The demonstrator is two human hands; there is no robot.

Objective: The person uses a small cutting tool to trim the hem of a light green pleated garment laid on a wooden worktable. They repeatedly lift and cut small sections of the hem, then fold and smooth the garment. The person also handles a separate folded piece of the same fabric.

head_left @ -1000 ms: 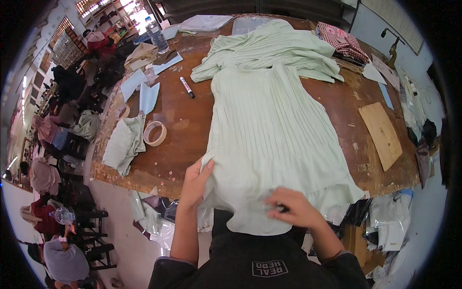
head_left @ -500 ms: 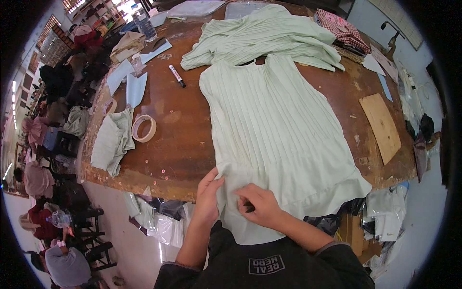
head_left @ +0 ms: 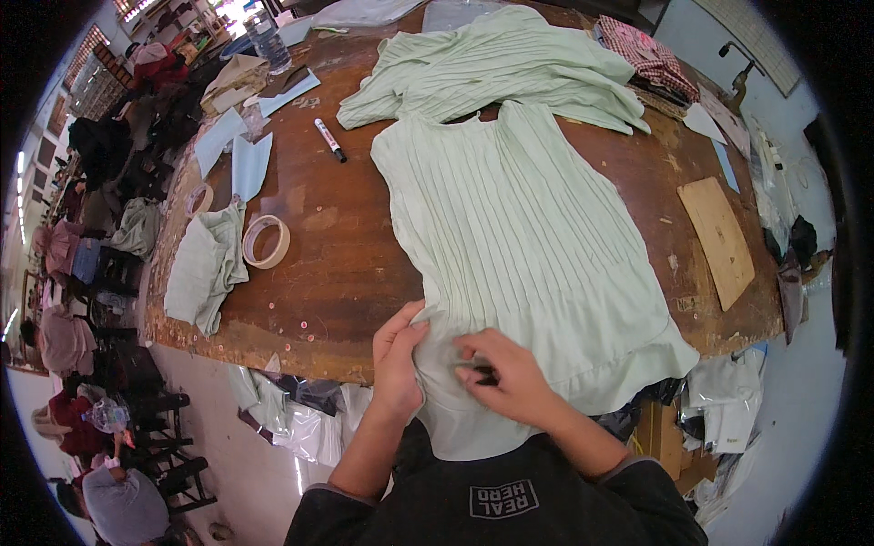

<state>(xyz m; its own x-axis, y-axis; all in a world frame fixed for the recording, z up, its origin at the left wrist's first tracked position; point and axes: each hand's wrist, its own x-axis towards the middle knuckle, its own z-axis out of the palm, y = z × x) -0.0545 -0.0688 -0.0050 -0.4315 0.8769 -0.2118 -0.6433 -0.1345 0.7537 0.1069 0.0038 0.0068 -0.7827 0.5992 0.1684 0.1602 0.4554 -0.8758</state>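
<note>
A pale green pleated garment (head_left: 519,227) lies spread on the brown wooden table, its lower end hanging over the near edge towards me. My left hand (head_left: 398,359) pinches the garment's left side edge near the bottom, thumb on top of the cloth. Just to the right, my right hand (head_left: 505,378) is curled over the lower part of the garment. Something small and dark shows inside its fingers; what it is stays hidden. A second pale green pleated garment (head_left: 492,64) lies crumpled beyond the first one's top end.
On the left of the table (head_left: 337,227) are a folded pale green cloth (head_left: 205,268), a tape roll (head_left: 266,242), a marker (head_left: 330,141) and blue paper pieces (head_left: 250,166). A wooden board (head_left: 717,241) lies at right. Bagged goods (head_left: 728,400) sit below the edge. People (head_left: 127,505) sit far left.
My right hand has shifted slightly right and up over the cloth, its fingers extended more. My left hand keeps hold of the edge, where the cloth is gathered a little more.
</note>
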